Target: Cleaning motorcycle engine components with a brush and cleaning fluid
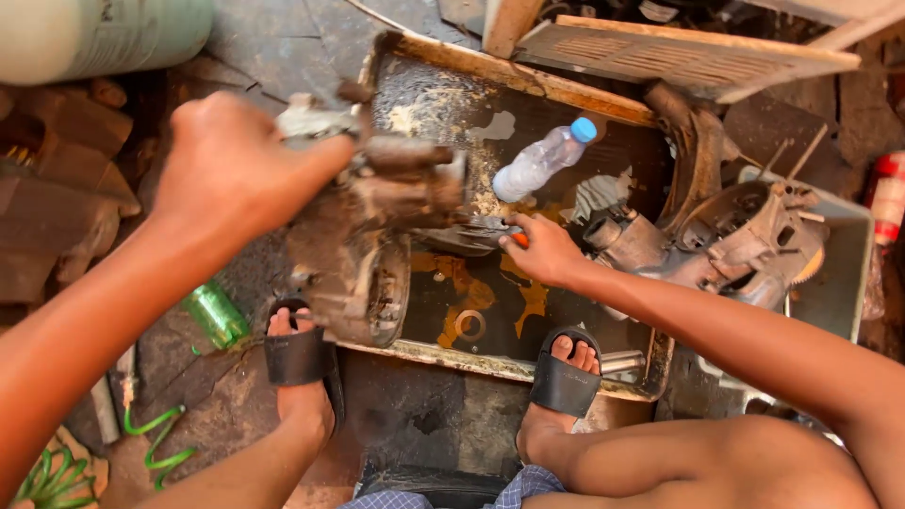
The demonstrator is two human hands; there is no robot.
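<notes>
While the left hand point(236, 165) grips the grimy engine part point(363, 240) from above, fingers closed on its top, over the oily metal tray point(528, 80), the right hand point(547, 250) pinches an orange-handled tool point(514, 238) against its side.

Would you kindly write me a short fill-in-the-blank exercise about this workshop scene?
1. The left hand grips a greasy engine part above a shallow metal ____.
2. The clear bottle lying in the tray has a ____ cap.
3. Both feet wear black ____.

Missing words: tray; blue; sandals
</notes>
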